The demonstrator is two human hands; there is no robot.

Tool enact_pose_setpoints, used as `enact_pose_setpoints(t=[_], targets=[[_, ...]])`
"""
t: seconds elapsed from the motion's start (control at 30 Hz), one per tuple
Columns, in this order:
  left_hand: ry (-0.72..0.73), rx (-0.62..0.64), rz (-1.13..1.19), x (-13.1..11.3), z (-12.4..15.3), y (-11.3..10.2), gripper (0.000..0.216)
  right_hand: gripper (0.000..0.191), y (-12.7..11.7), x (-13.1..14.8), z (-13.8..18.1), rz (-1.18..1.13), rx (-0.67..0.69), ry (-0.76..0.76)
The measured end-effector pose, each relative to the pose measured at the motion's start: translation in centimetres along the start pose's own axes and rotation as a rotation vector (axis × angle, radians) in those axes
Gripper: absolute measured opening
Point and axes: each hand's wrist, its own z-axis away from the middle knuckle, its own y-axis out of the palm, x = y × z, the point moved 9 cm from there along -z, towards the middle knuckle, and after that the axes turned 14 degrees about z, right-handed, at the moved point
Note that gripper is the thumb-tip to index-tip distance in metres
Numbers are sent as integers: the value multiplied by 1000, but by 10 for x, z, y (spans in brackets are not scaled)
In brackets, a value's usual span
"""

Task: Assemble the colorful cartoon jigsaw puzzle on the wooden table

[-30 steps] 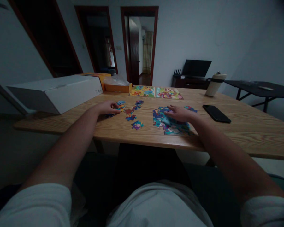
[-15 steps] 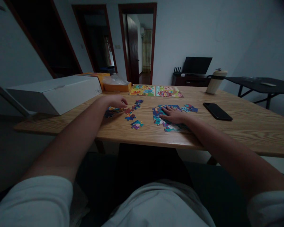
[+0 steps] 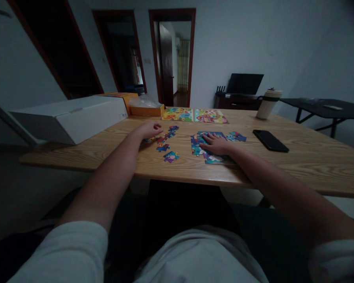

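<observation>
My right hand [image 3: 216, 144] lies flat with spread fingers on a partly joined jigsaw puzzle [image 3: 196, 149] in blue, teal and purple. Part of the puzzle is hidden under the palm. Over a cluster of loose jigsaw pieces [image 3: 172, 131] hovers or rests my left hand [image 3: 151, 130], its fingers loosely bent and apart, with nothing visible between them. Some pieces are covered by that hand and forearm. Nearer the table's front edge lies a separate jigsaw piece [image 3: 171, 157]. More jigsaw pieces [image 3: 236, 136] sit just right of the joined part.
Two colourful picture sheets [image 3: 194, 115] lie at the back of the wooden table [image 3: 312, 165]. To the left stand a long white box [image 3: 73, 118] and an orange tray [image 3: 147, 111] with clear plastic. A black phone [image 3: 270, 140] and a cream tumbler [image 3: 268, 104] are at right.
My left hand has shifted right and slightly down across the loose pieces, covering other ones. My right hand stays on the puzzle. The view has tilted slightly.
</observation>
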Motion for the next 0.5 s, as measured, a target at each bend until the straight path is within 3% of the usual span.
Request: enact_pose_setpoints(t=[0.1,0.2,0.3,0.4,0.5], targets=[[73,-55,-105,-21,-8,15,57,93,1,3,1,13,16,-22],[89,1,-152,-33,-18,38,62,94,2,1,-1,6,-7,-1],[33,84,-174,-29,-24,52,63,91,2,0,-2,2,-27,-8],[32,107,-211,-25,-23,53,61,86,3,1,-2,-5,-23,-30],[96,33,-213,-29,-22,44,54,87,2,1,1,-10,-9,-20]])
